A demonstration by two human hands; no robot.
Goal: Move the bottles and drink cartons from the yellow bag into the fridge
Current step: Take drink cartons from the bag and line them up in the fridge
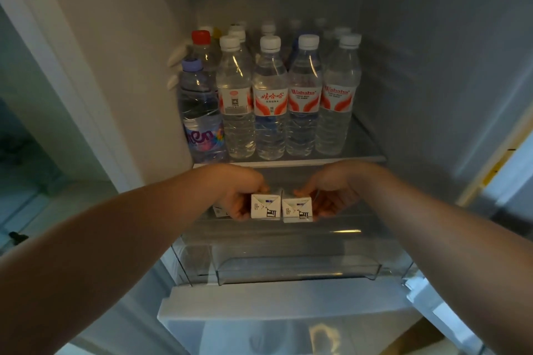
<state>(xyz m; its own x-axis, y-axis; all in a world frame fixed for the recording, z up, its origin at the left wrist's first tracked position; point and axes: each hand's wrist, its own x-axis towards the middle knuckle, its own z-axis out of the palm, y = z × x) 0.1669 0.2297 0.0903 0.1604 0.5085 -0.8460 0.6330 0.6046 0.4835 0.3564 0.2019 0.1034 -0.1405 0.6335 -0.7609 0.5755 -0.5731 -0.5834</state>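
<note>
Two cartons sit on the lower shelf (346,223) at 6 o'clock below the bottles (271,95), left carton (265,206) in the grip of my left hand (239,196), right carton (297,209) in my right hand (328,196); mostly done, I judge.

Centre: front row of bottles (270,101) recorded as clear, with white caps; labels white, patterned with red swooshes and red lettering.
Left of the row: red-capped bottle (201,37) noted, body clear. Purple bottle (199,112) noted with lilac cap, violet-tinted body, and a violet label with pink and blue splashes and white lettering.
Lower centre: left carton (265,206) and right carton (297,209) logged as white, printed in black, each with a short blue band near the top fold.
Fridge walls (432,37) seen as pale grey.
Right edge: door strip (490,173) marked yellow.
</note>
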